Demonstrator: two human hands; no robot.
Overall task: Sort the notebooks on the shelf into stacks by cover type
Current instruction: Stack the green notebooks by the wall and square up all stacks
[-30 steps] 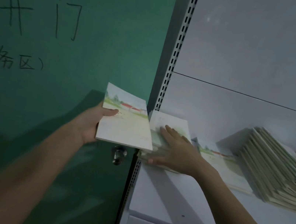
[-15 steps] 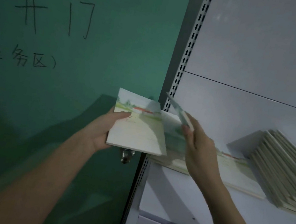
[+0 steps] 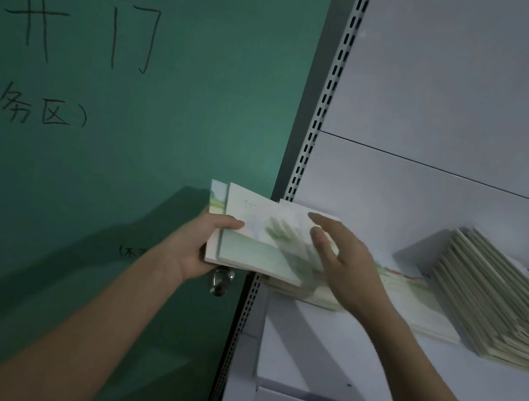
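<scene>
Now two notebooks (image 3: 248, 249) in left hand (image 3: 194, 251) — right hand (image 3: 346, 265) hovering

Pale notebooks (image 3: 259, 244) printed with soft green landscape scenes are seen against a white shelf (image 3: 367, 372) and a teal door (image 3: 165, 115) marked with black handwriting.

Matt paper notebooks (image 3: 258, 251), smooth white metal shelf (image 3: 435, 383), shiny metal doorknob (image 3: 221, 282).

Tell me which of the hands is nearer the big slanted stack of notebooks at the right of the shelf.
Right. The right hand hovers over the shelf's left end, a gap short of the slanted stack; the left hand grips notebooks beyond the shelf's edge.
</scene>
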